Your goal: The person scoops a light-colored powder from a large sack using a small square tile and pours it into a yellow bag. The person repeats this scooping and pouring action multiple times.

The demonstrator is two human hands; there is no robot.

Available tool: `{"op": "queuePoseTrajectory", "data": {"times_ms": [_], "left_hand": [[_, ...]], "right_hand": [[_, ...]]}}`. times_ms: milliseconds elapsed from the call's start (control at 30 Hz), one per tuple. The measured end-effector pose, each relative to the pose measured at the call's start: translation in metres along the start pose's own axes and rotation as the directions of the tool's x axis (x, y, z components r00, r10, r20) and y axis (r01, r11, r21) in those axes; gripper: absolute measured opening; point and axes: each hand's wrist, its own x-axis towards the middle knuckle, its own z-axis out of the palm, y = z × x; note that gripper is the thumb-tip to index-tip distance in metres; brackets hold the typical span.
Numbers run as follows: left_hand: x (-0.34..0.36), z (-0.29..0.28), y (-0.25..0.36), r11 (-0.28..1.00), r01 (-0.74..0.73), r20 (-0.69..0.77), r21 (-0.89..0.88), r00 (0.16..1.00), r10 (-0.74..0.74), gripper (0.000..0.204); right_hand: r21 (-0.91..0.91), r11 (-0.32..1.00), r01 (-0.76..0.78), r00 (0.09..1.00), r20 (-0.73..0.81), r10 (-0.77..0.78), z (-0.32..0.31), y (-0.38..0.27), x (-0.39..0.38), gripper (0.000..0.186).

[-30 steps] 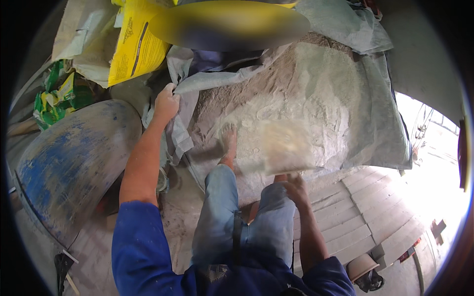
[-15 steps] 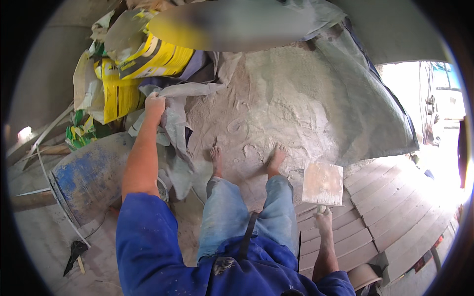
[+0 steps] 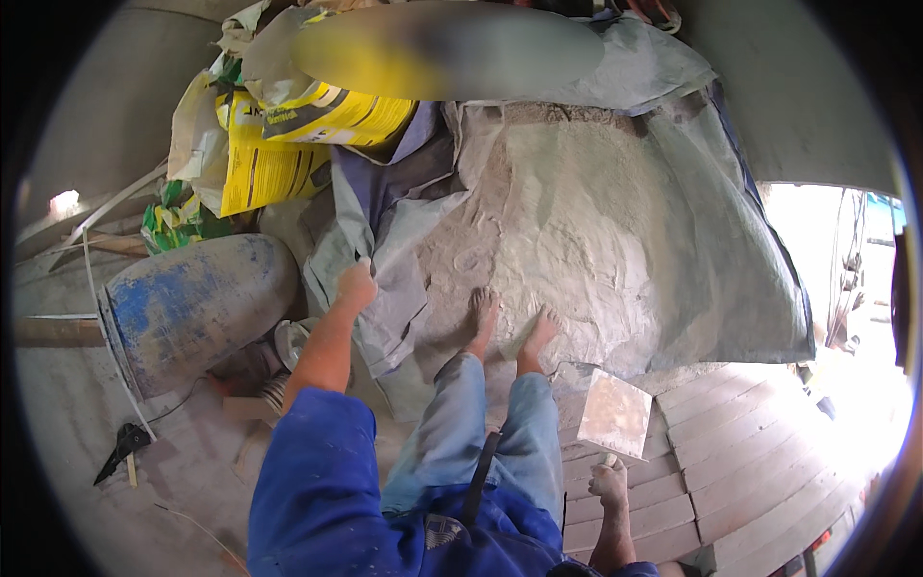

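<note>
My left hand (image 3: 357, 284) is closed on the near left edge of a grey tarp (image 3: 399, 288), which hangs in folds from it. Grey powdery material (image 3: 548, 221) lies spread over the tarp's middle, with more heaped toward the far side. My bare feet (image 3: 486, 313) stand at the near part of this spread. At lower right, my right hand (image 3: 609, 483) is wrapped round the short handle of a square-bladed hand tool (image 3: 615, 413). Its flat blade is crusted with pale residue and points away from me, above the slatted floor.
Yellow paper sacks (image 3: 274, 168) are piled at far left, beside green-and-yellow packaging (image 3: 178, 226). Nearer lies a worn blue drum (image 3: 202, 303) on its side. A black-handled object (image 3: 123, 450) lies at lower left. Pale slats (image 3: 760, 423) cover the floor on the right, toward a bright opening.
My left hand has drawn the tarp edge nearer to me and rightward, away from the sacks. My left foot has come closer to the right one. The square-bladed tool is lower and tilted.
</note>
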Motion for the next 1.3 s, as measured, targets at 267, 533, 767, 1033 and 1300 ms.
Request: {"op": "queuePoseTrajectory", "data": {"times_ms": [267, 533, 767, 1033, 1300], "left_hand": [[-0.033, 0.054, -0.038, 0.994, 0.077, 0.061, -0.074, 0.996, -0.073, 0.036], [-0.031, 0.037, -0.055, 0.944, -0.304, -0.375, -0.130, 0.896, 0.237, 0.032], [-0.003, 0.043, -0.040, 0.657, -0.260, -0.208, -0.707, 0.965, 0.158, 0.031], [0.015, 0.063, -0.020, 0.328, -0.101, -0.083, -0.939, 0.994, 0.067, 0.030], [0.001, 0.068, -0.029, 0.427, -0.119, -0.109, -0.897, 0.993, 0.046, 0.030]], "right_hand": [[-0.121, 0.958, 0.259, 0.964, 0.097, -0.248, 0.056, -0.040, -0.007, 0.026], [-0.166, 0.954, 0.250, 0.964, 0.134, -0.230, 0.118, -0.082, -0.028, 0.027], [-0.103, 0.941, 0.324, 0.922, 0.258, -0.289, 0.216, -0.141, -0.063, 0.021], [-0.398, 0.455, 0.796, 0.604, 0.488, -0.630, 0.354, -0.284, -0.090, 0.036], [-0.609, 0.312, 0.730, 0.668, 0.536, -0.517, 0.488, -0.414, -0.092, 0.029]]}}
